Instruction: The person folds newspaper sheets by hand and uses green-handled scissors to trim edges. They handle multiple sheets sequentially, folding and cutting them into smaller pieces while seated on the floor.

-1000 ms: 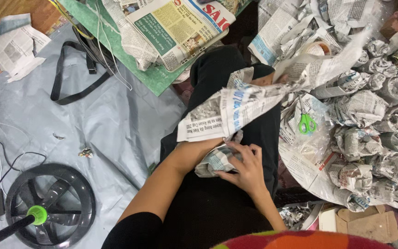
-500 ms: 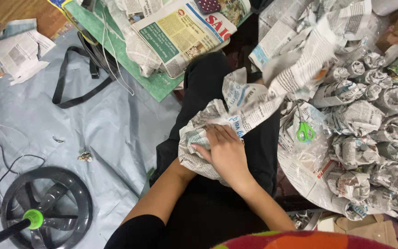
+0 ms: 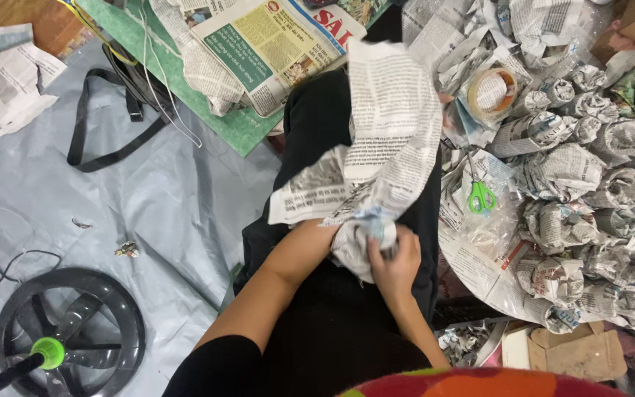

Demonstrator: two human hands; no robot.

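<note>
- On the person's lap, both hands close around a crumpled newspaper sheet [image 3: 376, 154], its loose end standing up.
- Right hand [image 3: 397, 263] grips the wad's side; left hand [image 3: 316, 246] is tucked under the paper, its grip hidden.
- Green-handled scissors [image 3: 481, 195] and wrapped newspaper bundles [image 3: 567, 173] lie to the right.

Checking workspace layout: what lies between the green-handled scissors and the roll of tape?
In the head view, crumpled newspaper scraps fill the stretch between the scissors and the tape roll; the scissor blades point up toward the tape, over that paper.
</note>
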